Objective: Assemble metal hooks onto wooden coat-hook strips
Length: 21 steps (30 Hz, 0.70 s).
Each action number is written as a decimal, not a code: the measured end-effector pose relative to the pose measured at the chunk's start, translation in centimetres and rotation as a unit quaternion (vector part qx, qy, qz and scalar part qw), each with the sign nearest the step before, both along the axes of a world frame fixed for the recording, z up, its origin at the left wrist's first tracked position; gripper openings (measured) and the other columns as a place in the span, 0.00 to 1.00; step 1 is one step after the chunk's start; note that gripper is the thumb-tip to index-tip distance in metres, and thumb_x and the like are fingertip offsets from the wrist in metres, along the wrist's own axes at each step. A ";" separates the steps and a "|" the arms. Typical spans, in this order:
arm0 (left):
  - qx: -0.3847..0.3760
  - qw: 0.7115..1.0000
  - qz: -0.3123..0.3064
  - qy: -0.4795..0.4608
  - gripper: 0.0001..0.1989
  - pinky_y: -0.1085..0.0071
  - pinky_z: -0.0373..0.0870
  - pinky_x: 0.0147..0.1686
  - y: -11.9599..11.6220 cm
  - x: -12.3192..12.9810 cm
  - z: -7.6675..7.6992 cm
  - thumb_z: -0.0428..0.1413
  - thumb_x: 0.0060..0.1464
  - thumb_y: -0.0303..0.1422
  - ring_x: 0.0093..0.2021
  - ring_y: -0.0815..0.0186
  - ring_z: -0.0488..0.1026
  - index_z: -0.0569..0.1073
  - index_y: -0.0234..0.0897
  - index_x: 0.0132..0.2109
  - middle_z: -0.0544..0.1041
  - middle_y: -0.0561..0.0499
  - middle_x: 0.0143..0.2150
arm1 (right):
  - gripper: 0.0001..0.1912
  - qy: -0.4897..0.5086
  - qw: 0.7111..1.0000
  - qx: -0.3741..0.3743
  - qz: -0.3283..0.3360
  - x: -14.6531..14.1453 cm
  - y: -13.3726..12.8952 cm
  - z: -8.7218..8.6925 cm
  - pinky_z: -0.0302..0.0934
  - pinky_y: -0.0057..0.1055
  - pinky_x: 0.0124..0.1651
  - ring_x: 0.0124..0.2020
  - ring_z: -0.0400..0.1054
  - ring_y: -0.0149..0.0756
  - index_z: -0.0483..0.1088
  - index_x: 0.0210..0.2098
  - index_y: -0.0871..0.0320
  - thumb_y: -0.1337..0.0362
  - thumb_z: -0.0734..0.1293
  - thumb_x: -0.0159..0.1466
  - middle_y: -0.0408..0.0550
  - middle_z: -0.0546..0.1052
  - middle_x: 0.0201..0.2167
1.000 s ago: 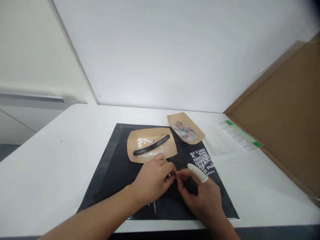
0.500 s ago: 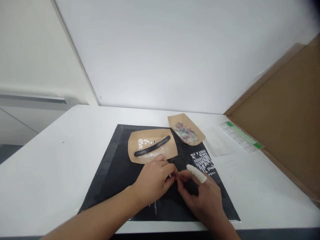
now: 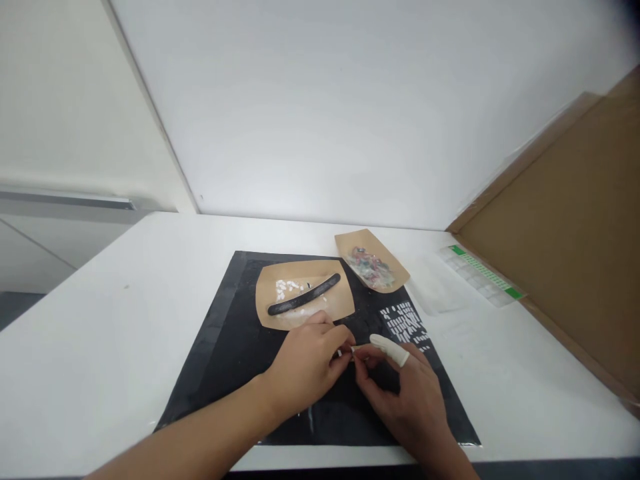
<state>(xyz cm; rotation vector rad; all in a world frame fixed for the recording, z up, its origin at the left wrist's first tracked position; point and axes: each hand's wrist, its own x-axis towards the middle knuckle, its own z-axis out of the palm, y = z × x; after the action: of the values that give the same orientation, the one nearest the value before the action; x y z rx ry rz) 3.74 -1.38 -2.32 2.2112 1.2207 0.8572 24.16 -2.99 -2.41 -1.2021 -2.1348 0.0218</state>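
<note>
Edging slightly leftward, the right hand [image 3: 416, 390], one finger white-sheathed, meets the left hand [image 3: 311, 353], both with fingertips pinched together around a tiny white piece [image 3: 353, 349] over the black mat [image 3: 225, 373]. Beyond lie loose white bits [image 3: 404, 323], a tray [image 3: 267, 283] bearing a black strip [image 3: 304, 296], and a clear case [image 3: 475, 275], its green label [image 3: 486, 271] unreadable.

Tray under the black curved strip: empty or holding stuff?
Holding stuff: small white pieces lie in the paper tray, beside the black curved strip.
</note>
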 end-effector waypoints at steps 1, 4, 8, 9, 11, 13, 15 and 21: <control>0.001 1.000 0.000 0.001 0.06 0.70 0.69 0.38 0.0 0.0 0.0 0.63 0.60 0.25 0.42 0.61 0.74 0.78 0.40 0.43 0.78 0.51 0.36 | 0.02 0.003 1.000 -0.004 -0.001 0.0 0.0 0.0 0.68 0.37 0.39 0.28 0.74 0.37 0.75 0.39 0.53 0.65 0.69 0.66 0.41 0.79 0.27; 0.006 1.000 -0.005 0.002 0.05 0.69 0.68 0.38 0.0 0.0 0.0 0.62 0.61 0.26 0.42 0.61 0.73 0.78 0.41 0.42 0.79 0.51 0.35 | 0.03 0.010 1.000 -0.008 0.003 0.1 0.0 -0.1 0.68 0.38 0.40 0.29 0.74 0.38 0.75 0.41 0.53 0.65 0.69 0.66 0.41 0.80 0.28; 0.018 1.000 -0.020 -0.007 0.06 0.67 0.68 0.40 0.0 0.0 -0.1 0.62 0.62 0.25 0.41 0.60 0.73 0.80 0.41 0.43 0.82 0.51 0.35 | 0.07 0.017 0.999 0.024 0.023 0.3 0.1 -0.5 0.68 0.37 0.39 0.30 0.74 0.39 0.73 0.45 0.55 0.67 0.70 0.67 0.43 0.80 0.29; 0.023 0.999 -0.022 -0.012 0.06 0.66 0.68 0.40 0.0 -0.1 -0.2 0.62 0.61 0.25 0.40 0.60 0.73 0.80 0.40 0.43 0.82 0.51 0.35 | 0.10 0.018 0.999 0.033 0.032 0.3 0.2 -0.6 0.68 0.37 0.39 0.30 0.75 0.39 0.72 0.48 0.55 0.67 0.71 0.67 0.43 0.80 0.30; 0.033 0.999 -0.025 -0.023 0.05 0.66 0.68 0.39 0.0 0.0 -0.4 0.62 0.61 0.25 0.39 0.61 0.72 0.81 0.40 0.42 0.83 0.51 0.35 | 0.13 0.011 0.998 0.043 0.049 0.5 0.2 -0.6 0.67 0.37 0.39 0.31 0.75 0.39 0.71 0.51 0.56 0.68 0.71 0.68 0.43 0.80 0.31; 0.041 0.998 -0.026 -0.031 0.04 0.66 0.68 0.39 0.0 0.0 -0.6 0.63 0.61 0.25 0.39 0.60 0.72 0.81 0.39 0.41 0.83 0.51 0.35 | 0.13 -0.002 0.997 0.047 0.059 0.5 0.2 -0.4 0.67 0.37 0.39 0.31 0.76 0.39 0.70 0.51 0.57 0.68 0.71 0.68 0.44 0.81 0.32; 0.048 0.998 -0.025 -0.034 0.04 0.66 0.69 0.39 0.0 0.0 -0.7 0.63 0.61 0.26 0.39 0.60 0.72 0.81 0.38 0.40 0.84 0.51 0.35 | 0.11 -0.016 0.996 0.045 0.070 0.6 0.1 -0.1 0.67 0.37 0.39 0.33 0.76 0.40 0.70 0.51 0.57 0.69 0.70 0.69 0.46 0.81 0.34; 0.070 0.997 -0.036 -0.027 0.05 0.66 0.70 0.39 0.2 0.0 -0.6 0.62 0.62 0.25 0.37 0.62 0.72 0.79 0.36 0.35 0.83 0.50 0.33 | 0.09 -0.036 0.994 0.061 0.089 0.7 -0.1 0.5 0.65 0.37 0.43 0.38 0.79 0.39 0.72 0.49 0.57 0.71 0.70 0.70 0.47 0.84 0.39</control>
<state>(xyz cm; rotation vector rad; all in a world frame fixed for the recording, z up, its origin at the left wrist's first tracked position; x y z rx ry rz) 3.79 -1.16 -2.88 2.3114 1.0776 0.9932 24.87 -3.07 -1.94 -0.9539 -2.2663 -0.0740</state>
